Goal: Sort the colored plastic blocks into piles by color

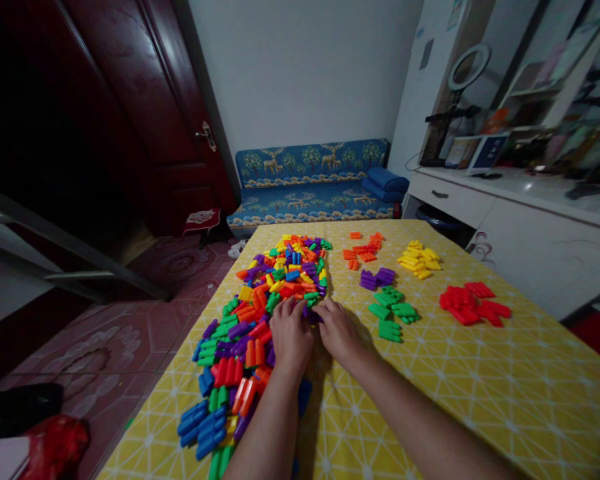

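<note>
A long heap of mixed coloured plastic pieces (231, 328) covers the left part of the table. My left hand (291, 333) rests at the heap's right edge, fingers bent down onto it. Close beside it, my right hand (339, 328) has curled fingers touching a purple piece (311, 316) that lies between both hands. What my left fingertips hold, if anything, is hidden. To the right lie separate groups: orange pieces (364, 252), purple pieces (377, 279), green pieces (393, 311), yellow pieces (419, 259) and red pieces (469, 304).
The table (430, 393) has a yellow patterned cloth. Behind it stands a blue sofa (305, 193). A white cabinet (540, 233) is on the right, a dark red door (145, 100) at the left. Some blue pieces (305, 395) lie beside my left forearm.
</note>
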`<action>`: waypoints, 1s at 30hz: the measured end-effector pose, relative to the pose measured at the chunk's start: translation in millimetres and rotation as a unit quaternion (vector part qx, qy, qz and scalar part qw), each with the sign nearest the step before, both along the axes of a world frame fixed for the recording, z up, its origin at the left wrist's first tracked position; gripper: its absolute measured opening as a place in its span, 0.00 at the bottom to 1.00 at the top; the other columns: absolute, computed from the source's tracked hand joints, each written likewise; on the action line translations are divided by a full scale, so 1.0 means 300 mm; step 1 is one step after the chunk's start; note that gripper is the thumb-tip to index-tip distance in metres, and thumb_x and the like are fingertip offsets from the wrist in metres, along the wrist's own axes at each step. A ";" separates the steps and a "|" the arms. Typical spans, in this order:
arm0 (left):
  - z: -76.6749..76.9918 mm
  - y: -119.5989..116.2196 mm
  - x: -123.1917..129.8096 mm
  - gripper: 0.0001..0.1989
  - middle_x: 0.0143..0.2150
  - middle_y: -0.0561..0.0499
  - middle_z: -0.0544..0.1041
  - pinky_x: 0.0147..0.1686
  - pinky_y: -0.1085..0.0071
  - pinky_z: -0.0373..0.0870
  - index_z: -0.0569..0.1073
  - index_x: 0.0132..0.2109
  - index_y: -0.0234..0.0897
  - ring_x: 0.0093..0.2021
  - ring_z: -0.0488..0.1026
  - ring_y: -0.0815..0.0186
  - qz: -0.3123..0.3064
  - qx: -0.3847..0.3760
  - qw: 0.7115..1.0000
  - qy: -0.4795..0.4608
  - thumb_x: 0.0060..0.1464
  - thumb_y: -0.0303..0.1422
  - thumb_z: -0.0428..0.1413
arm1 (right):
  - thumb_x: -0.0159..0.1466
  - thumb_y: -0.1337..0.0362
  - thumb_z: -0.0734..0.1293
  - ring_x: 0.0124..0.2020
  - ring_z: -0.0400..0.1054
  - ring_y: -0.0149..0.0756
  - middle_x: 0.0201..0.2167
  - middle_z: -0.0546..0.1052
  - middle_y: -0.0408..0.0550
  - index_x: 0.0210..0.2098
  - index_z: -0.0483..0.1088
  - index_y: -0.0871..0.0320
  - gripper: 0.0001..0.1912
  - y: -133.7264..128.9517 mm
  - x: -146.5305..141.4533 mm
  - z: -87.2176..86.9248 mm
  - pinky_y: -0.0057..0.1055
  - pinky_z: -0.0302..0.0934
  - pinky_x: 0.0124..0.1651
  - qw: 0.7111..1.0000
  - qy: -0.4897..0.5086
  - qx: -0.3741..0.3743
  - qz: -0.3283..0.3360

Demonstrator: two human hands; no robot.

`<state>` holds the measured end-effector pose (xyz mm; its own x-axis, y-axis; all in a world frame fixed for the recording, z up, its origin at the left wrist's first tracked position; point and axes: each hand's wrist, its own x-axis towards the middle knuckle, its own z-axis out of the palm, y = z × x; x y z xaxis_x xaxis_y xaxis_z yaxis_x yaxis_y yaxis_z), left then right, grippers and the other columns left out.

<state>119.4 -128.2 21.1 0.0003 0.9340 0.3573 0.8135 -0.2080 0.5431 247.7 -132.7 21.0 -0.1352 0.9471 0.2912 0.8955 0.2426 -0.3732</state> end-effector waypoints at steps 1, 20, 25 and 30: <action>0.002 -0.004 0.002 0.25 0.58 0.44 0.72 0.56 0.54 0.60 0.75 0.53 0.41 0.60 0.62 0.50 -0.007 -0.013 0.999 0.029 0.48 0.22 0.52 | 0.61 0.74 0.61 0.48 0.68 0.40 0.46 0.74 0.50 0.49 0.72 0.52 0.20 -0.014 0.003 0.004 0.33 0.61 0.49 1.000 -0.010 -0.006 -0.005; 0.031 -0.014 0.006 0.14 0.46 0.45 0.79 0.45 0.63 0.60 0.77 0.49 0.42 0.47 0.71 0.55 -0.025 -0.018 0.998 0.056 0.58 0.30 0.52 | 0.62 0.52 0.67 0.55 0.60 0.51 0.52 0.72 0.54 0.45 0.75 0.54 0.17 -0.048 0.192 0.024 0.48 0.50 0.58 0.984 -0.019 0.114 -0.134; 0.033 -0.011 0.007 0.14 0.46 0.47 0.79 0.46 0.63 0.61 0.77 0.49 0.44 0.48 0.71 0.56 -0.019 -0.035 0.998 0.053 0.59 0.31 0.53 | 0.60 0.47 0.66 0.63 0.50 0.59 0.62 0.63 0.58 0.56 0.69 0.53 0.28 -0.007 0.330 -0.001 0.60 0.41 0.60 0.967 -0.125 0.031 -0.222; 0.027 -0.008 0.005 0.13 0.46 0.48 0.79 0.46 0.63 0.61 0.77 0.49 0.44 0.48 0.71 0.56 -0.023 -0.030 0.998 0.052 0.59 0.31 0.53 | 0.64 0.55 0.64 0.57 0.58 0.51 0.60 0.65 0.55 0.55 0.69 0.52 0.21 -0.076 0.393 0.003 0.47 0.53 0.55 0.959 -0.181 -0.001 -0.216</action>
<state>121.1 -130.4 29.2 0.0790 0.9520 0.2959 0.8566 -0.2166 0.4683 365.5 -155.7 21.7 0.1786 0.9378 0.2977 0.9832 -0.1813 -0.0189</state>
